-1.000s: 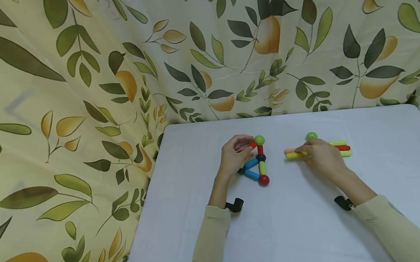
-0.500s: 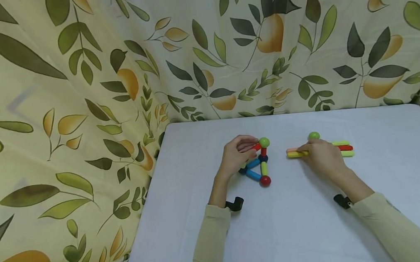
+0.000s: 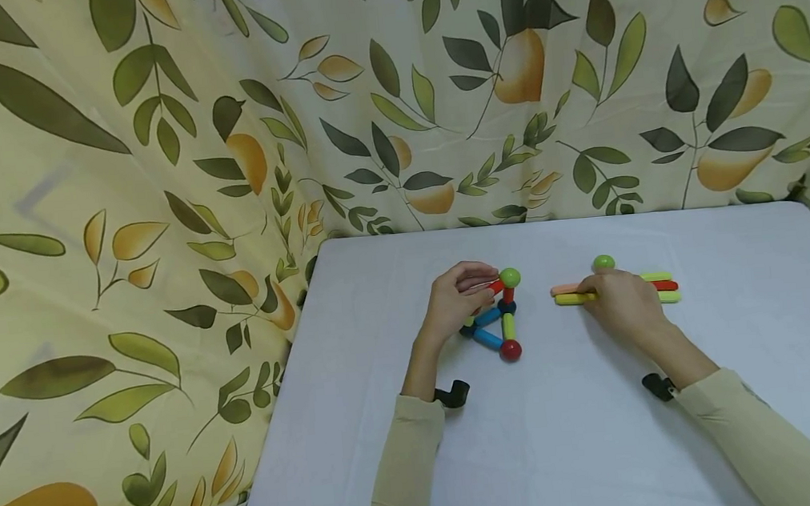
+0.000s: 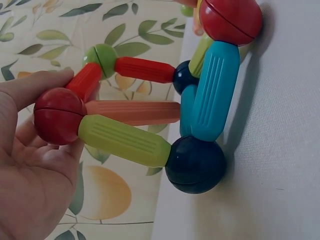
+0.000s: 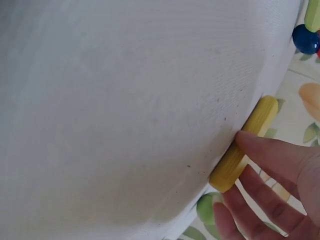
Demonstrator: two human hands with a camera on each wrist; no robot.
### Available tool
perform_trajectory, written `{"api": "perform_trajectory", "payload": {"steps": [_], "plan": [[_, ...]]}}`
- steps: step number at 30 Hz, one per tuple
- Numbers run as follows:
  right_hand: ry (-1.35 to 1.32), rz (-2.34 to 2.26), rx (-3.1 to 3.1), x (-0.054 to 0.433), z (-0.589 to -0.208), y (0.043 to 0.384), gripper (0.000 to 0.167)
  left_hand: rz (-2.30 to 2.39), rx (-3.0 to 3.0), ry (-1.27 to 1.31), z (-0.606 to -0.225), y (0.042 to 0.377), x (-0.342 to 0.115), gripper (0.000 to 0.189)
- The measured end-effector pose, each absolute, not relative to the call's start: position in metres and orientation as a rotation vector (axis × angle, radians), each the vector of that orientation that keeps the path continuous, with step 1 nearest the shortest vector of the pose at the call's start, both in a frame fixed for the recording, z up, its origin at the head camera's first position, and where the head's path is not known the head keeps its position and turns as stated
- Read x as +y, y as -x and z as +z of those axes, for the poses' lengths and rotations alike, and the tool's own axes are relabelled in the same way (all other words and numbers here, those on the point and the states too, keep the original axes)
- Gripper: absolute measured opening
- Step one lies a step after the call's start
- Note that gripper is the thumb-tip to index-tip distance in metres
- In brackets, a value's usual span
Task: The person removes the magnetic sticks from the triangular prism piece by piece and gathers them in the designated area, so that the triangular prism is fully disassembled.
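My left hand (image 3: 453,301) grips the upper part of a frame of magnetic sticks and balls. In the left wrist view, its fingers are at a red ball (image 4: 60,116) and a short red stick (image 4: 85,81) leading to a green ball (image 4: 100,61). Lime, orange and second red sticks slope down to dark blue balls (image 4: 196,164), joined by blue sticks (image 4: 216,90) on the table. My right hand (image 3: 622,302) pinches a yellow stick (image 5: 245,145) between thumb and fingers, at a row of loose sticks. The stick appears to lie on the table.
Beyond the right hand sits a loose green ball (image 3: 603,262). Around that hand lie a pink stick (image 3: 564,290), a red stick (image 3: 666,285) and lime sticks (image 3: 669,296). A white-covered table (image 3: 572,431) meets a leaf-patterned curtain (image 3: 379,127) at its back edge.
The frame's green ball has shifted slightly right and toward me, with the left hand still holding on. My right fingertips have slid slightly right along the yellow stick.
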State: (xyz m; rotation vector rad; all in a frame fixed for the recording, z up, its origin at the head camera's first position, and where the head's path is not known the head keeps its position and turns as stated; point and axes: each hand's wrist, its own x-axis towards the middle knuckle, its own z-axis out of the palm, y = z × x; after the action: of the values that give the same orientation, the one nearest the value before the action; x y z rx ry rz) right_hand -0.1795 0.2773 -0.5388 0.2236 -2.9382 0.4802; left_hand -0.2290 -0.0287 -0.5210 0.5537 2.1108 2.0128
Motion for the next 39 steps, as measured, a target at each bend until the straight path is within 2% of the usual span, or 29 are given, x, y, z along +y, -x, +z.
{"api": "perform_trajectory", "payload": {"steps": [12,21,32,39], "plan": [[-0.241,0.617,-2.900,0.271,-0.532,0.179,0.027,2.007,2.105,-0.568,-0.522,0.228,-0.032,0.032],[-0.356,1.179,-2.787,0.236,-0.511,0.191,0.035,1.965,2.130,-0.546,-0.520,0.230,-0.032,0.033],[-0.402,1.346,-2.732,0.201,-0.498,0.207,0.039,1.919,2.115,-0.481,-0.517,0.230,-0.034,0.030],[-0.354,1.332,-2.791,0.194,-0.501,0.212,0.042,1.931,2.163,-0.608,-0.517,0.231,-0.035,0.053]]}}
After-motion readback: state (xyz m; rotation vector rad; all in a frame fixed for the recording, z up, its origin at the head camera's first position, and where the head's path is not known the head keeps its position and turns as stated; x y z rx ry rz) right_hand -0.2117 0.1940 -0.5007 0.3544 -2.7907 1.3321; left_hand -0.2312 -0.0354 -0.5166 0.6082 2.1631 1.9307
